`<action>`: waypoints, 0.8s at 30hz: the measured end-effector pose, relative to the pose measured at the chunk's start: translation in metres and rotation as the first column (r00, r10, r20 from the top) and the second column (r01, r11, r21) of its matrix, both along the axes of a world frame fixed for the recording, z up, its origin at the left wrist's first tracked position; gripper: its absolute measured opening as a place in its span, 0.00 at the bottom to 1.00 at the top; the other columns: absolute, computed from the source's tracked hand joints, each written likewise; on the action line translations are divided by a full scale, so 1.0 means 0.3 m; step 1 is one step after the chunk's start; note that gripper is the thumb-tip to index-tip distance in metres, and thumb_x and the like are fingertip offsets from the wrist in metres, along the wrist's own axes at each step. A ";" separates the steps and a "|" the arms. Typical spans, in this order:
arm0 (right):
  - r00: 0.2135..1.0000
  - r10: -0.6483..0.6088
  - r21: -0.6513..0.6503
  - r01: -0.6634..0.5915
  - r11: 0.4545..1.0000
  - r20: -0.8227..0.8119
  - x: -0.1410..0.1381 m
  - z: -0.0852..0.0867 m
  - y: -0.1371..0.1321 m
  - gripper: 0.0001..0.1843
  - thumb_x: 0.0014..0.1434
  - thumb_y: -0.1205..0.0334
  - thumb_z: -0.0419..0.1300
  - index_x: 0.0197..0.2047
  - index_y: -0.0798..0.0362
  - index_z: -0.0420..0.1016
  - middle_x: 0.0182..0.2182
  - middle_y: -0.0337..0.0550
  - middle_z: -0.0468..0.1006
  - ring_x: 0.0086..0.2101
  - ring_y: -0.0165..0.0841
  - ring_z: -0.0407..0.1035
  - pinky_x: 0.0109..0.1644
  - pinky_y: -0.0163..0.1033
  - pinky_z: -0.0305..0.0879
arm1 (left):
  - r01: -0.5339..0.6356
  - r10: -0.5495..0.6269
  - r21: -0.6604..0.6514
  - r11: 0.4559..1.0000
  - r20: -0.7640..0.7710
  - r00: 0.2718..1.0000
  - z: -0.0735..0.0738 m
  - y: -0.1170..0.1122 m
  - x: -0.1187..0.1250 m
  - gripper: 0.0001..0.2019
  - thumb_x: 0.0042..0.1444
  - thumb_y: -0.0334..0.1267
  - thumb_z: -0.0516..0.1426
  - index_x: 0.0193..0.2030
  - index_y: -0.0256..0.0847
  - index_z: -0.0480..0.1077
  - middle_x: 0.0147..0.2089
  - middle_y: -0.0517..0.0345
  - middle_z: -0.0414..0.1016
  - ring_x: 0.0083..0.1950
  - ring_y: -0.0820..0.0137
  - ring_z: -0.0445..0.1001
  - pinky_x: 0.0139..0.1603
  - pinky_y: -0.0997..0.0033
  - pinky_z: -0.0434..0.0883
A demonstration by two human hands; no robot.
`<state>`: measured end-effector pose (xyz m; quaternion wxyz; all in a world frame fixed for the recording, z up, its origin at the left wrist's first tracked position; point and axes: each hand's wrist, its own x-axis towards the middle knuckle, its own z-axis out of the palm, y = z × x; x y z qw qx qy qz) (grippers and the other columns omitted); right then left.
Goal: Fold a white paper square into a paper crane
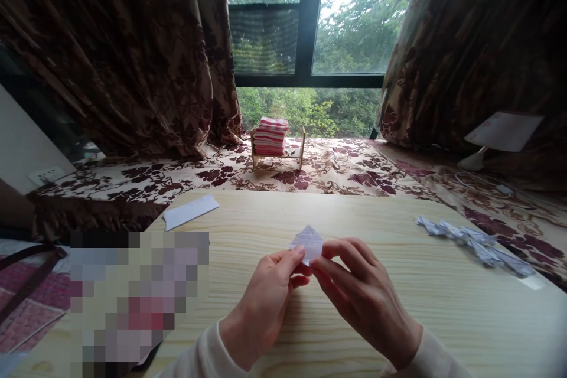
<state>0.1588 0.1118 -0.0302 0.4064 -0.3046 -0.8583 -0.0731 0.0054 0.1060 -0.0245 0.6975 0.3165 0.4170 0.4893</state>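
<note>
Both of my hands meet over the middle of a pale wooden table. My left hand pinches the lower left edge of a small folded white paper. From the right, my right hand grips the same paper with its fingers curled. The paper is diamond-shaped with faint printed lines and is held just above the tabletop.
A folded white sheet lies at the table's far left. Several folded paper pieces lie in a row at the right edge. A blurred-out patch covers the near left. Behind, a small wooden rack with striped cloth stands on a floral ledge.
</note>
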 end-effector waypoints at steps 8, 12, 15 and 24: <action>0.995 0.010 -0.161 -0.025 0.987 -0.096 -0.002 -0.027 0.005 0.07 0.61 0.74 0.55 0.36 0.53 0.69 0.37 0.47 0.70 0.37 0.36 0.62 0.38 0.42 0.64 | -0.028 0.028 -0.001 1.000 -0.029 0.999 -0.005 -0.002 0.005 0.15 0.42 0.47 0.66 0.26 0.34 0.76 0.29 0.54 0.72 0.35 0.68 0.66 0.42 0.66 0.63; 0.984 -0.026 -0.203 -0.010 0.979 -0.175 -0.010 -0.035 0.007 0.06 0.62 0.72 0.55 0.37 0.53 0.71 0.35 0.46 0.70 0.37 0.36 0.64 0.38 0.42 0.65 | -0.026 0.027 0.015 1.000 -0.073 0.997 -0.006 -0.002 0.006 0.17 0.44 0.48 0.65 0.24 0.34 0.74 0.27 0.56 0.70 0.33 0.69 0.64 0.41 0.66 0.62; 0.978 -0.051 -0.209 0.007 0.978 -0.205 -0.016 -0.034 0.006 0.06 0.61 0.71 0.55 0.37 0.52 0.72 0.34 0.45 0.70 0.36 0.36 0.65 0.37 0.42 0.66 | -0.025 0.027 0.022 0.999 -0.102 0.994 -0.007 -0.004 0.007 0.16 0.45 0.48 0.64 0.23 0.34 0.72 0.26 0.56 0.69 0.32 0.69 0.64 0.41 0.66 0.61; 0.967 -0.073 -0.282 0.001 0.959 -0.245 -0.019 -0.039 0.009 0.06 0.59 0.71 0.57 0.33 0.52 0.72 0.34 0.44 0.70 0.36 0.36 0.66 0.38 0.42 0.66 | -0.010 0.017 0.041 0.999 -0.154 0.988 -0.011 -0.004 0.006 0.15 0.47 0.47 0.61 0.21 0.36 0.70 0.24 0.57 0.68 0.31 0.69 0.64 0.39 0.66 0.61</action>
